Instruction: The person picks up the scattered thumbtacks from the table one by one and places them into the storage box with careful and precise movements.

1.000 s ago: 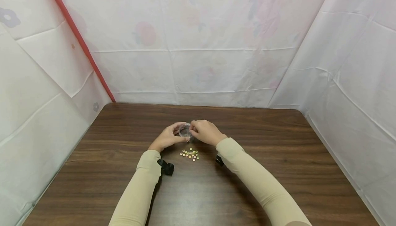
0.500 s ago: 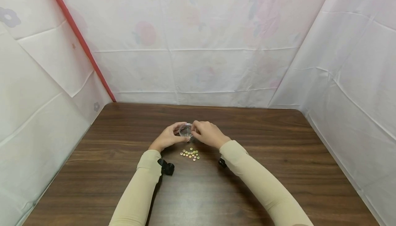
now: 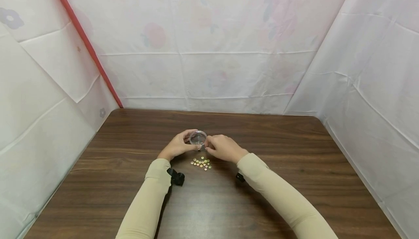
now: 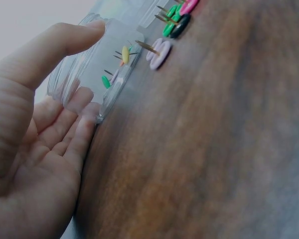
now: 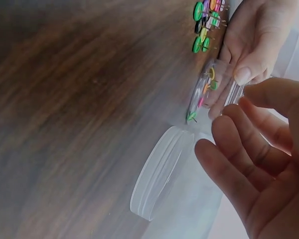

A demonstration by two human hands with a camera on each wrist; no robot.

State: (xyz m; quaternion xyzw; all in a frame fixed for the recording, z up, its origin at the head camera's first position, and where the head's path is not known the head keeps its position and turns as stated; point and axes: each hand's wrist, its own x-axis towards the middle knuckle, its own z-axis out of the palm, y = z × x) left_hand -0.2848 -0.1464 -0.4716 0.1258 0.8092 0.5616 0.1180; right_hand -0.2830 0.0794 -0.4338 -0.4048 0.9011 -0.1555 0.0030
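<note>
My left hand holds a clear round plastic jar on the table, thumb on the near side and fingers around the far side. Several coloured thumbtacks lie inside it, yellow and green among them. Close to the jar's right side is my right hand, its fingers loosely bent. In the right wrist view its thumb and index fingertips come near each other by the rim, with no tack showing between them. A cluster of loose thumbtacks lies on the table in front of the jar, points up.
A clear round lid lies on the wooden table to the right of the jar. Black wrist cameras are strapped below both sleeves. White printed cloth walls off the back and both sides.
My right hand has drawn back from over the jar's mouth, moving right and toward the near side. The left hand and the jar stay where they were.
</note>
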